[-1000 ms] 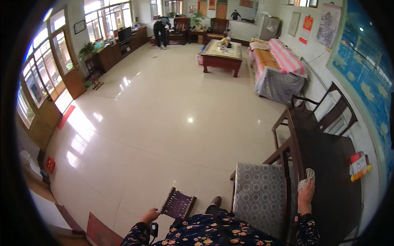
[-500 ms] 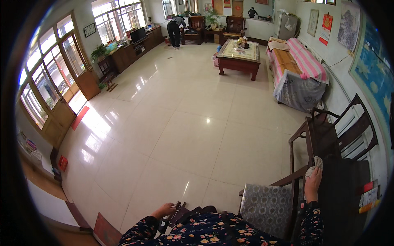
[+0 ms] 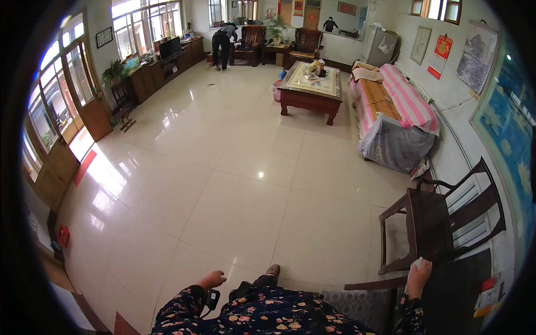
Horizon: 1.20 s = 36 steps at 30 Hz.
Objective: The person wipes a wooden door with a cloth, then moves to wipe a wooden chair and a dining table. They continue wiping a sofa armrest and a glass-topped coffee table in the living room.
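My right hand [image 3: 419, 277] is closed around a pale cleaning cloth [image 3: 415, 262], most of it hidden by the fingers. It rests at the left edge of a dark wooden table [image 3: 455, 287], close to a dark wooden armchair [image 3: 432, 220]. My left hand [image 3: 213, 279] hangs over the tiled floor with fingers loosely apart and nothing in them. Below, between my hands, a chair with a grey patterned seat [image 3: 357, 302] stands partly behind my flowered top. One of my shoes [image 3: 273, 271] shows ahead of me.
On the table's right lie a red and white item and a yellow one [image 3: 486, 309]. A covered sofa [image 3: 399, 142] lines the right wall; a low table [image 3: 310, 100] stands beside it. Far off, a person [image 3: 222, 44] bends near wooden chairs. A wooden door [image 3: 89, 106] stands ajar at left.
My view has shifted forward, and a shoe now shows in front of me. My right hand has drawn back from the armchair with the cloth. The small dark slatted thing by my left hand is out of sight.
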Motion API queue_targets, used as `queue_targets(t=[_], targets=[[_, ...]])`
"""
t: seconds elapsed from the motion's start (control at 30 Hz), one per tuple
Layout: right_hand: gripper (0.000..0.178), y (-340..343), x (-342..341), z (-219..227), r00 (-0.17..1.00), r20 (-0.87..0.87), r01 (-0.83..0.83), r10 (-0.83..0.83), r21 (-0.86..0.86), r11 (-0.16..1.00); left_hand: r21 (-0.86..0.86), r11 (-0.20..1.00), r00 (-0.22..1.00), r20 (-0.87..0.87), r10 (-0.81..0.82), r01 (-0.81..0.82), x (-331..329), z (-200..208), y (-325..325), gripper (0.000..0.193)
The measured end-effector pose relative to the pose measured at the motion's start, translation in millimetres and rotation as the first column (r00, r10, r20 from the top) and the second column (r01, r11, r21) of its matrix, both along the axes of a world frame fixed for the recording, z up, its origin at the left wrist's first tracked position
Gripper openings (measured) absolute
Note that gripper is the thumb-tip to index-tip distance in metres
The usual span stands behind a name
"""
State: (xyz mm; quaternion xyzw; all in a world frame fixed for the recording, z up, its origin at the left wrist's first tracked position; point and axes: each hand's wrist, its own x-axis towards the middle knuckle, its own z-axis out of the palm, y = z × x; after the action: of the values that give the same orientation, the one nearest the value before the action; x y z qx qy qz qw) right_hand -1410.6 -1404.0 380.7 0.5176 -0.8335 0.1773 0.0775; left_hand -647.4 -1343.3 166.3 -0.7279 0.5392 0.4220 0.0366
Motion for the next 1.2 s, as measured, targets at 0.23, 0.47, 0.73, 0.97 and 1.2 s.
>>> queue_targets(t=[0.23, 0.47, 0.73, 0.97, 1.2], targets=[[0.042, 6.2, 2.1, -19.4, 0.99, -0.024, 0.14, -0.141, -0.036, 0.989, -0.198, 0.977, 0.996, -0.036, -0.086, 0.078, 28.2, 44.7, -145.1, 0.048], [0.044, 4.2, -11.3, -27.0, 0.945, 0.248, 0.262, -0.213, -0.182, 0.948, -0.068, 0.958, 0.957, 0.105, -0.269, 0.277, 38.9, 15.1, -178.7, 0.05], [0.043, 5.3, -30.1, -32.0, 0.889, 0.213, 0.448, -0.405, -0.218, 0.867, 0.002, 0.928, 0.928, 0.017, -0.373, 0.373, 24.4, -31.9, -182.0, 0.05], [0.047, -0.1, -28.7, -33.5, 0.828, 0.108, 0.561, -0.551, -0.193, 0.805, -0.021, 0.954, 0.953, 0.05, -0.298, 0.3, -3.7, -23.6, -235.3, 0.051], [0.063, -2.5, -9.1, -0.3, 0.952, -0.275, 0.075, -0.136, -0.221, 0.972, -0.024, 0.935, 0.936, 0.015, -0.353, 0.353, -80.7, 12.6, -313.6, 0.05]])
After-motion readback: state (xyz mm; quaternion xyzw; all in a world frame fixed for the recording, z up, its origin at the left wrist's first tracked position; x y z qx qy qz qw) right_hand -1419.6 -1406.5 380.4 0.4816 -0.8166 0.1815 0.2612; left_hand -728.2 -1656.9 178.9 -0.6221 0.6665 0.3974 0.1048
